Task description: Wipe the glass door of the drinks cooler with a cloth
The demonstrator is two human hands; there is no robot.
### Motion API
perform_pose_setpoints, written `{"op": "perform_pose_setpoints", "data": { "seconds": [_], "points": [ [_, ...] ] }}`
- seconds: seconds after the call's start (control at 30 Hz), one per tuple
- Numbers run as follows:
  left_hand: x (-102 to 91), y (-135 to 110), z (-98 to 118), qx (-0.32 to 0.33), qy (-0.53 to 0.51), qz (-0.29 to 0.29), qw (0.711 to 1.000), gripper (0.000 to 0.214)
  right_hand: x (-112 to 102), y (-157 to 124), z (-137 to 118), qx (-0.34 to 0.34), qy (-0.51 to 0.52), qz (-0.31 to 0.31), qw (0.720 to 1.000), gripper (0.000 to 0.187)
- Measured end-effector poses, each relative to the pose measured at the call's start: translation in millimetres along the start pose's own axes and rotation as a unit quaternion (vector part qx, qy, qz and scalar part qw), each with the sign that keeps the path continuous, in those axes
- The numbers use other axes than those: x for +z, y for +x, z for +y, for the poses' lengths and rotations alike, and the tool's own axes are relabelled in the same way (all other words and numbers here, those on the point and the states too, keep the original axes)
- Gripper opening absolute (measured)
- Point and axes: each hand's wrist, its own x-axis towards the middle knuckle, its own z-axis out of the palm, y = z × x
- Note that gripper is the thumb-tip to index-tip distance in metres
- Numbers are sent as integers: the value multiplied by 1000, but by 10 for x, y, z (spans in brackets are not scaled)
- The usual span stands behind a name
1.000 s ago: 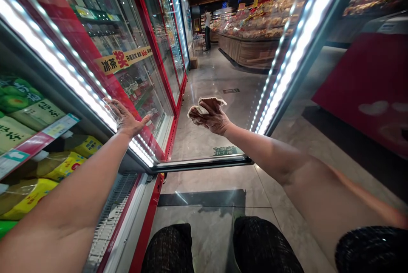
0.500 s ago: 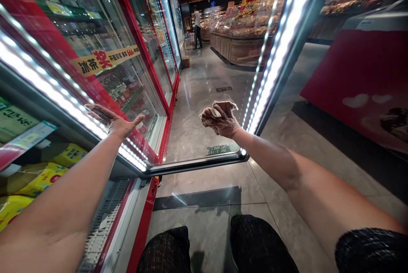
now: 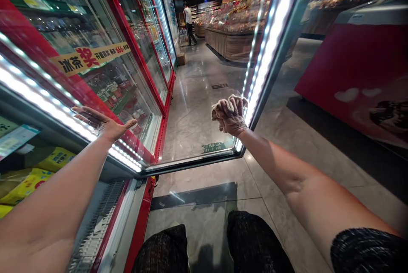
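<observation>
"Cloth first: where is it?"

"Against the glass door, low down and near its right edge, just beside the right light strip. It's pale and bunched into folds."

"And the right hand?"

"Holding the cloth, fingers bent over the folds, with the wrist close to the lower corner of the door. The arm reaches in from the right, out of a dark sleeve."

"What about the left hand?"

"Spread wide, thumb pointing out to the right. It lies over the left light strip. I can't tell how firmly it presses, or whether the whole palm touches."

"What's around it?"

"Below that arm, bottles with yellow labels and a white rack. Through the glass there's a red-framed cabinet of drinks, with a yellow sign across it."

"Anything lower down?"

"Green lettering near the bottom of the glass, then the black lower frame, and two knees in dark trousers over the shiny floor."

"And further off?"

"A wooden display stand heaped with goods, a person standing in the aisle, and a red chest on the right."
</observation>
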Motion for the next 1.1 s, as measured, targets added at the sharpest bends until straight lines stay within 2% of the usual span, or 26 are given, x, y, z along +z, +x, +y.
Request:
{"op": "perform_pose_setpoints", "data": {
  "seconds": [0.13, 0.27, 0.37, 0.43, 0.57, 0.63, 0.8, 0.87, 1.0, 1.1],
  "points": [
    [-35, -59, 87, -48, 21, -7, 999, 133, -162, 157, 149, 17, -15, 47, 999, 56],
    [-43, -84, 115, -51, 27, -6, 998, 130, -154, -39, 196, 15, -27, 43, 999, 60],
    [-44, -85, 122, -47, 33, -9, 998, 128, -175, -154, 257, 7, -29, 24, 999, 54],
    [-50, -85, 133, -50, 40, -12, 998, 128, -257, -99, 337, 11, -31, 27, 999, 53],
    [-66, -84, 156, -61, 53, -15, 997, 122, -414, 39, 510, 62, -58, 79, 993, 51],
    [-73, -83, 159, -63, 57, -21, 996, 119, -399, -60, 546, 82, -63, 87, 991, 50],
    [-80, -82, 153, -68, 74, -35, 994, 120, -253, -444, 513, 87, -47, 52, 994, 48],
    [-73, -79, 143, -65, 77, -26, 995, 121, -298, -366, 502, 90, -51, 61, 993, 50],
    [-34, -46, 92, -51, 84, -13, 995, 121, -487, 73, 471, 94, -72, 119, 986, 58],
    [7, -2, 38, -46, 96, -10, 994, 117, -441, 176, 381, 88, -73, 143, 983, 58]
  ]
}}
